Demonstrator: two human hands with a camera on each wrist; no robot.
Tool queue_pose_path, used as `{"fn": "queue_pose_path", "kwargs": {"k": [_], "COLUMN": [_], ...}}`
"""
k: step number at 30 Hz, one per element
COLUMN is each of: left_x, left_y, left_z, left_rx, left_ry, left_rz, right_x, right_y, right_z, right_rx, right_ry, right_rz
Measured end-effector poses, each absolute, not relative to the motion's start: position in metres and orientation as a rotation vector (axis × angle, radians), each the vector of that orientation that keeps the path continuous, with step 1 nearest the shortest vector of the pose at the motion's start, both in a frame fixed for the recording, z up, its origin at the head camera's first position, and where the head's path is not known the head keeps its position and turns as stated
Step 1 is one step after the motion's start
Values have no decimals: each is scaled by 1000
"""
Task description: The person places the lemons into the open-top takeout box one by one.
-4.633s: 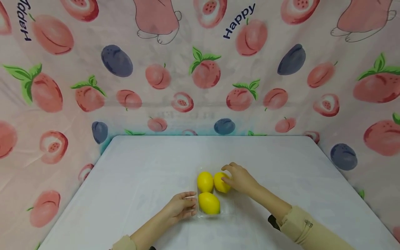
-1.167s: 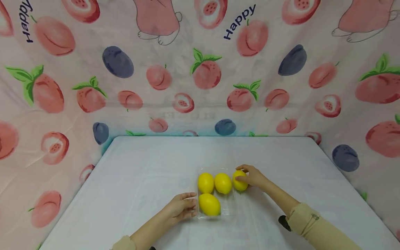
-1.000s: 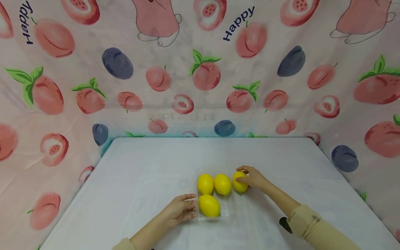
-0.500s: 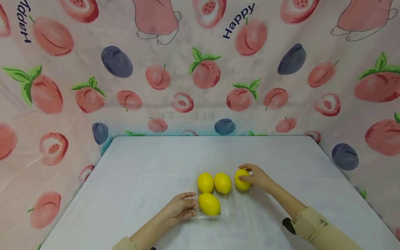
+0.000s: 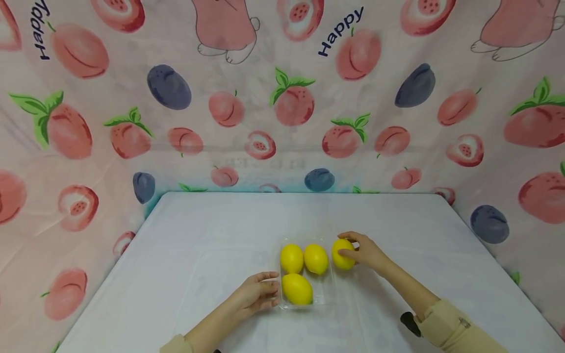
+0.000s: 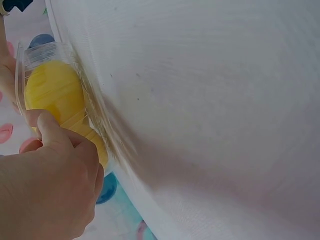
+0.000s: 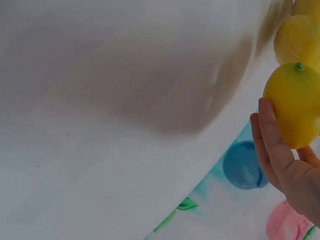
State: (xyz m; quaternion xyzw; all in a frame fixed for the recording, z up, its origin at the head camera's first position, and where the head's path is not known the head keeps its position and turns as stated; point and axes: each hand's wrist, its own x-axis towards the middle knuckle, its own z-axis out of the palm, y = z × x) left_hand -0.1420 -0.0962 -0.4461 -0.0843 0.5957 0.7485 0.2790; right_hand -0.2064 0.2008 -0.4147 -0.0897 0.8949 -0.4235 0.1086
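My right hand [image 5: 367,252] grips a yellow lemon [image 5: 343,254] just to the right of a clear plastic box [image 5: 324,294]. In the right wrist view, fingers and thumb cup this lemon [image 7: 294,105], its green tip facing up. Three more lemons lie in the box: one at the back left [image 5: 292,258], one at the back right [image 5: 316,259] and one at the front left [image 5: 297,289]. My left hand [image 5: 256,294] rests its extended fingertips against the box's left wall. From the left wrist, lemons [image 6: 55,92] show through that wall.
The box stands on a white-covered table [image 5: 212,230]. Behind and beside the table hangs a cloth [image 5: 282,142] printed with peaches and plums. A beige sleeve [image 5: 459,328] covers the right forearm.
Earlier my right hand was at the back right lemon in the box. It then held another lemon at the box's right edge and has shifted slightly right with it. The left hand stays put.
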Motion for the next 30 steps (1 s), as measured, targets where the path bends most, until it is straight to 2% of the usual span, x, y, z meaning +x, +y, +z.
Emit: {"fn": "queue_pose_path", "kwargs": {"k": [30], "left_x": [-139], "left_y": [-95], "left_z": [-442], "left_rx": [-256], "left_ry": [1600], "left_rz": [2007], "right_x": [-185], "right_y": [191], "right_z": [-393], "right_rx": [-283], "right_ry": [2604], "right_rz": [-1346]}}
